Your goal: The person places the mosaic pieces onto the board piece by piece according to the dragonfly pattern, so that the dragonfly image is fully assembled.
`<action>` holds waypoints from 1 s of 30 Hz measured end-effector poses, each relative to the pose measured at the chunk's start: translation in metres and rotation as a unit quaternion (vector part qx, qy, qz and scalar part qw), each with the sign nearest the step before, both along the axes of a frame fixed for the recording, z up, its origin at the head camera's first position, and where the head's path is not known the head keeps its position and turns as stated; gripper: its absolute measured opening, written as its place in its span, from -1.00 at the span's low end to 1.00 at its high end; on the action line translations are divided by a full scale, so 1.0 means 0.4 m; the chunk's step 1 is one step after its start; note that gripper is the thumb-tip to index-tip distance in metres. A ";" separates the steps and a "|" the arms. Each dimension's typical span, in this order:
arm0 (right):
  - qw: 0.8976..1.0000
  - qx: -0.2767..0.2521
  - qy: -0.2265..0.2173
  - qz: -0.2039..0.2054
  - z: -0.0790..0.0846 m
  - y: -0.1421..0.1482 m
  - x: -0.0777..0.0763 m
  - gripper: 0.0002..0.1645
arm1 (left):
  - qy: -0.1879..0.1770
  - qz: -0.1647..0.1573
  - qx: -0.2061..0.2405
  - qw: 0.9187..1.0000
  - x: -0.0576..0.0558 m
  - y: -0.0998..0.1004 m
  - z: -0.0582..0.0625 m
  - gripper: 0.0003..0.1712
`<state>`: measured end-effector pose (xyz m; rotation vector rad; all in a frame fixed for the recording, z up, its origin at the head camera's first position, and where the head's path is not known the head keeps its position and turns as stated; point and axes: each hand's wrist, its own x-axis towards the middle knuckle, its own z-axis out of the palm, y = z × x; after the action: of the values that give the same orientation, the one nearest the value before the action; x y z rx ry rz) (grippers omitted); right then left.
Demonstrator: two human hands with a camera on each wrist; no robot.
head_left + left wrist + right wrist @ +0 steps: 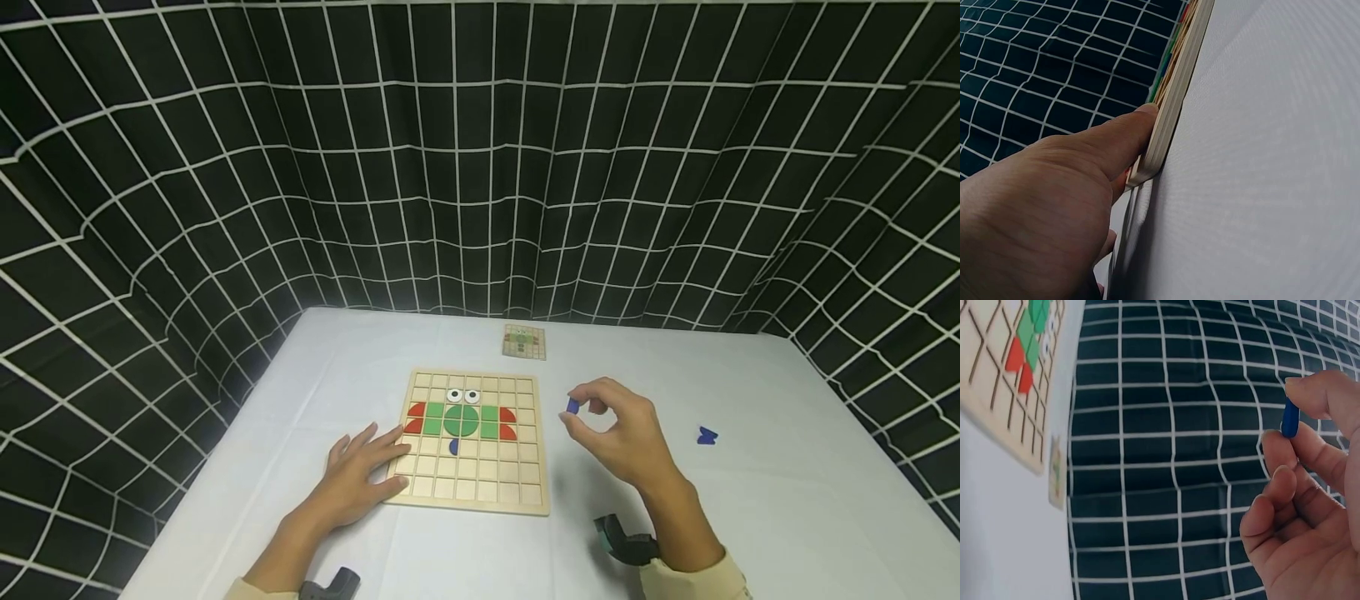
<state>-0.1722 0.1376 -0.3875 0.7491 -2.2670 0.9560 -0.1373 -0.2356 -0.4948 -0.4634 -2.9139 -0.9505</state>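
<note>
A wooden grid board [517,475] lies on the white table, bearing flat coloured tiles. Two white eye tiles [463,396] top a green circle [461,421] of quarter tiles, flanked by green squares [489,422] and red quarter tiles [507,423]. Below the circle sits one blue tile [453,447] with a curved side. My left hand [360,475] rests on the board's left edge, fingers spread; its thumb touches the rim in the left wrist view. To the right of the board, my raised right hand [626,429] pinches a small blue tile [1290,419] between thumb and forefinger.
Farther right on the table lie several blue tiles [707,436] close together. A small pattern card [524,342] with a similar coloured design lies behind the board. Black cloth with a white grid [480,167] hangs round the table's back and sides.
</note>
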 end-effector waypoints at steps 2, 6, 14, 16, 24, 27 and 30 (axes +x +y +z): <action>1.000 0.000 -0.003 0.006 0.000 -0.017 0.001 -0.64 | -0.001 0.001 -0.001 1.000 0.000 0.001 0.001 -0.42; 1.000 -0.004 -0.008 0.025 -0.003 -0.050 -0.001 -0.66 | -0.001 0.003 0.001 1.000 0.001 0.001 0.003 -0.43; 0.997 -0.020 -0.032 0.060 -0.033 -0.100 -0.013 -0.70 | 0.000 -0.002 -0.001 1.000 -0.001 0.003 0.002 -0.43; 0.997 -0.026 -0.039 0.068 -0.042 -0.110 -0.017 -0.71 | 0.000 -0.002 0.000 1.000 -0.001 0.003 0.002 -0.43; 0.993 -0.041 -0.064 0.093 -0.079 -0.149 -0.022 -0.73 | -0.005 -0.002 -0.003 1.000 0.000 0.004 -0.001 -0.42; 0.992 -0.045 -0.075 0.093 -0.095 -0.167 -0.024 -0.73 | -0.004 0.000 -0.005 1.000 0.000 0.004 -0.002 -0.42; 0.990 -0.053 -0.092 0.096 -0.106 -0.188 -0.026 -0.73 | -0.001 0.001 -0.005 1.000 0.001 0.003 0.000 -0.43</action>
<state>-0.1825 0.0625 -0.4297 0.8757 -2.3078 1.2734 -0.1370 -0.2343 -0.4950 -0.4610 -2.9215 -0.9383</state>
